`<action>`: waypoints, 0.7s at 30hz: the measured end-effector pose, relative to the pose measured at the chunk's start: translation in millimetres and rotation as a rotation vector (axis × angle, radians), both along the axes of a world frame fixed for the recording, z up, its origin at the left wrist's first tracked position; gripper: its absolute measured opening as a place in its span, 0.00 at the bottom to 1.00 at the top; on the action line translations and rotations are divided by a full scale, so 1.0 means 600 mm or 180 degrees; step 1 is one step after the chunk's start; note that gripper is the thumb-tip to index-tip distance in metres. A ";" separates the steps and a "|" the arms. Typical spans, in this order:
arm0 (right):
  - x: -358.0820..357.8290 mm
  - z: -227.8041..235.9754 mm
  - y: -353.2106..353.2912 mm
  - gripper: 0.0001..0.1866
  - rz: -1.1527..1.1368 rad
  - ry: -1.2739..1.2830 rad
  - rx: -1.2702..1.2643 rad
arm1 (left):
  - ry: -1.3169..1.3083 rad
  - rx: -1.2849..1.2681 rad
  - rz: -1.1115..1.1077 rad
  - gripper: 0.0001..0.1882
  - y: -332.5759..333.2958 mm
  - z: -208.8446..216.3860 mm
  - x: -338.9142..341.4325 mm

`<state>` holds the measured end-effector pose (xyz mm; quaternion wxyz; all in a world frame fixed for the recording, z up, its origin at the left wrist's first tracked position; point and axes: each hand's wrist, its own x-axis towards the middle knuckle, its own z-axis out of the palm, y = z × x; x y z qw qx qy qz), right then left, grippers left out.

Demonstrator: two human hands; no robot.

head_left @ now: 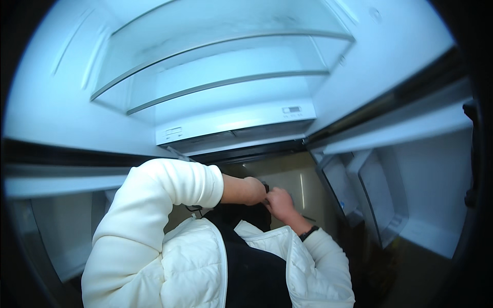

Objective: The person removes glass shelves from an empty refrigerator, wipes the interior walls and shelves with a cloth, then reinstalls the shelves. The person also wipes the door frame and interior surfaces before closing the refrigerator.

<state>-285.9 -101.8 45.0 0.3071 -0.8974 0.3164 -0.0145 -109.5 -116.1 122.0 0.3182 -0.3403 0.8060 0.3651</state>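
Note:
Both my hands are close together low in front of my body, before an open refrigerator [241, 115]. My left hand [254, 191] is bent inward and closed, its fingers mostly turned out of sight. Against it sits my right hand [280, 203], closed with the fingers curled. A small dark thing [266, 187] shows between the two hands; its kind is too small and too hidden to make out. White padded jacket sleeves cover my arms, and a black band [308, 233] circles my right wrist.
Two glass shelves [226, 84] cross the lit refrigerator interior. Its doors stand open on both sides, with door bins [377, 197] at the right and a bin [64, 231] at the left. A shiny tan floor [303, 177] shows beyond my hands.

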 end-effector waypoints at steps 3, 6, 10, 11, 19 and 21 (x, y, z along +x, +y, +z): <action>-0.003 0.036 -0.002 0.04 -0.0169 -0.0197 0.0002 | 0.1045 -0.0848 0.0153 0.31 0.009 0.072 0.046; -0.004 0.068 -0.011 0.04 0.0030 -0.0225 -0.0183 | 0.2598 -0.1057 0.1357 0.36 0.030 0.153 0.141; -0.009 0.102 -0.033 0.05 0.0189 -0.0082 -0.0207 | 0.3168 0.0257 0.2953 0.15 0.124 0.233 0.307; -0.006 0.112 -0.039 0.05 0.0193 -0.0151 -0.0229 | 0.3755 0.0134 0.3072 0.11 0.160 0.234 0.339; 0.001 0.238 -0.068 0.06 0.0296 -0.0598 0.0040 | 0.2694 0.1165 0.6144 0.33 0.314 -0.092 0.363; 0.018 0.281 -0.073 0.08 0.0329 -0.0427 -0.0023 | 0.2710 0.1102 0.5759 0.43 0.302 -0.175 0.335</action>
